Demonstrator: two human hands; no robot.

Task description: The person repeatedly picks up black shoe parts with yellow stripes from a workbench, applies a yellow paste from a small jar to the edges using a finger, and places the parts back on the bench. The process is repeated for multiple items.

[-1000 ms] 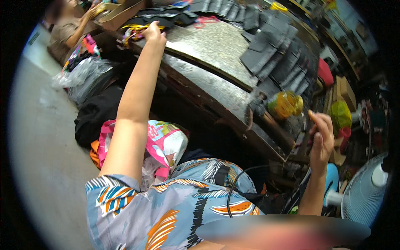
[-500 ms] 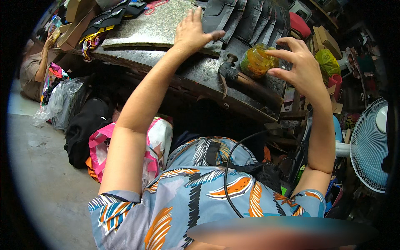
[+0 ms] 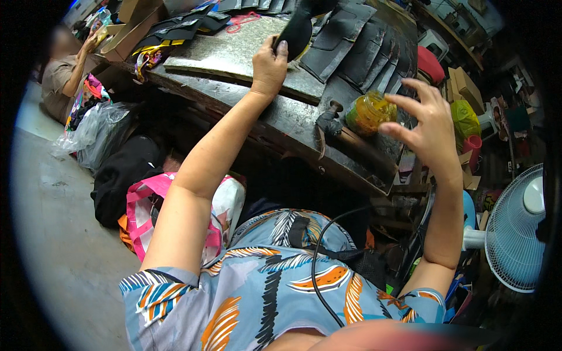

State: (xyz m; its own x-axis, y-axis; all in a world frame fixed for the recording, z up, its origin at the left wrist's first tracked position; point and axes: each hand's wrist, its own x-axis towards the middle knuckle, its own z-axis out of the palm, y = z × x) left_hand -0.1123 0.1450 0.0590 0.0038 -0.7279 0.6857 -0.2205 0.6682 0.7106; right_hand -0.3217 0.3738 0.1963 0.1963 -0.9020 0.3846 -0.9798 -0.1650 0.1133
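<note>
Workbench (image 3: 297, 124): left hand (image 3: 271, 70) pinching blurred black piece (image 3: 298, 34); right hand (image 3: 427, 126) spread, partly hiding jar (image 3: 364, 115).

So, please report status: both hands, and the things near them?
Left hand gripping black piece. Right hand open by yellow jar, contact unclear. Overlapping black pieces beyond jar.

We have a grey floor (image 3: 64, 234) to our left, a dark-edged counter (image 3: 298, 124) ahead, and a white-caged fan (image 3: 510, 234) on our right.
</note>
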